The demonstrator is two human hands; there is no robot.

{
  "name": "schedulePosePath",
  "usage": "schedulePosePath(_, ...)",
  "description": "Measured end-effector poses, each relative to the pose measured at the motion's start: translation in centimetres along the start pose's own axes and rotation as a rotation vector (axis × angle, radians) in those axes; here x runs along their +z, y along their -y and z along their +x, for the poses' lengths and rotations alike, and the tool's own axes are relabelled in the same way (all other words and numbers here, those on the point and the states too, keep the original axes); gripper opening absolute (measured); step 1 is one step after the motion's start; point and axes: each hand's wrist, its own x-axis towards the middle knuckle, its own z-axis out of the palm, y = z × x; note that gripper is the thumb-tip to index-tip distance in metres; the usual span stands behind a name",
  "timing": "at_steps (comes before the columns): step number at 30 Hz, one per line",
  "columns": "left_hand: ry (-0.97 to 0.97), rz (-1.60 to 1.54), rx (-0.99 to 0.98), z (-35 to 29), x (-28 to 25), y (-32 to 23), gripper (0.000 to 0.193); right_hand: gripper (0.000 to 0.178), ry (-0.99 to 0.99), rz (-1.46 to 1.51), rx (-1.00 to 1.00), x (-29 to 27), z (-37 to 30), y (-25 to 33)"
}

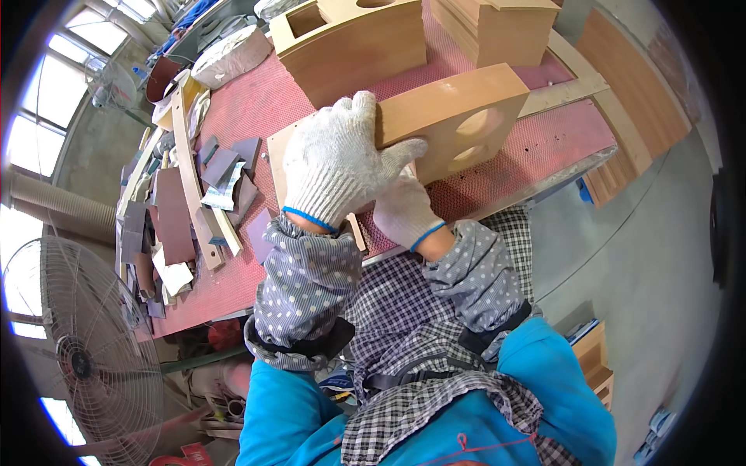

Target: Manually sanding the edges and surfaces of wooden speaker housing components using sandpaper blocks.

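Note:
A light-brown wooden panel [454,105] with a curved top edge and round holes stands on edge on the red textured table mat. My left hand [330,159], in a white knitted glove with a blue cuff, grips the panel's left part. Its fingers lie over the top edge and its thumb stretches across the near face. Below and to the right, my right hand [406,211] wears a matching glove and sits against the panel's lower near face. The left hand covers most of the right hand's fingers, so whatever they may hold is hidden.
Matching wooden pieces [353,58] are stacked farther back on the mat [241,109]. Sanding-pad scraps [221,167], brown sheets [172,213] and wooden strips [190,167] clutter the left side. A large fan [78,357] stands at far left. Curved boards [633,85] lean at the right.

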Motion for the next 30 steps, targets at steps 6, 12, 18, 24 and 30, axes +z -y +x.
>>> schedulePosePath(6,0.031,0.005,0.010,-0.1,0.2,-0.1,0.071,0.047,-0.417,-0.100,-0.169,3.5,-3.9,-1.3)
schedulePosePath(12,-0.015,0.017,-0.009,-0.2,0.0,0.2,0.065,0.052,0.446,0.163,0.072,-3.7,0.5,0.8)
schedulePosePath(18,0.004,0.024,0.027,-0.1,0.1,-0.2,0.073,0.044,-0.371,0.067,-0.269,3.1,-3.6,-1.9)
schedulePosePath(24,0.001,0.025,0.004,-0.2,-0.1,0.0,0.071,0.033,-0.338,-0.173,-0.170,1.9,-1.3,-0.8)
schedulePosePath(30,0.009,0.032,0.010,-0.3,0.0,0.0,0.072,0.026,-0.465,-0.151,-0.252,3.0,-2.8,-1.0)
